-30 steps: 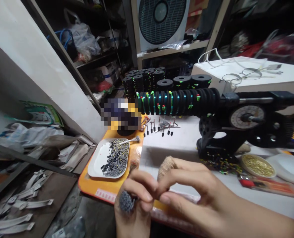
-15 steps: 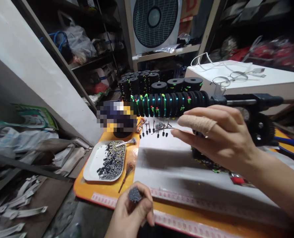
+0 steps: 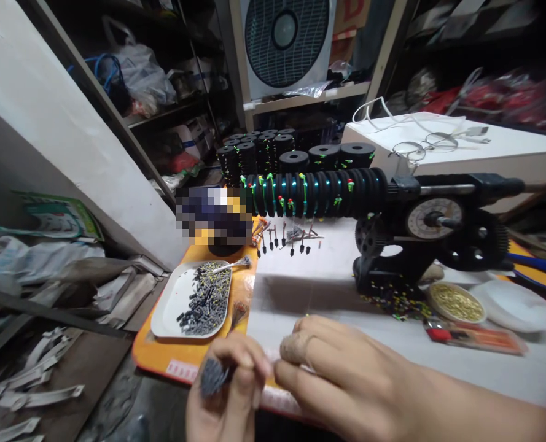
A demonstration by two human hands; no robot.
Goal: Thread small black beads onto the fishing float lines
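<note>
My left hand is at the bottom edge, closed around a dark grey bundle of thin pieces. My right hand, with a tan bandage on one finger, has its fingertips pinched together right beside the bundle, touching the left fingers. Whether it pinches one small piece cannot be made out. Behind them on the white sheet stands a black winding machine with a row of black spools on its shaft. Small dark pieces stand in a row under the spools.
A white tray of small dark parts lies on the orange mat. Stacked black spools stand behind. A dish of gold bits, a white dish and a red tool lie at right. A fan and shelves are behind.
My right hand has come back down from near the spools to the bundle in my left hand, fingertips meeting it again. The left hand stayed low.
</note>
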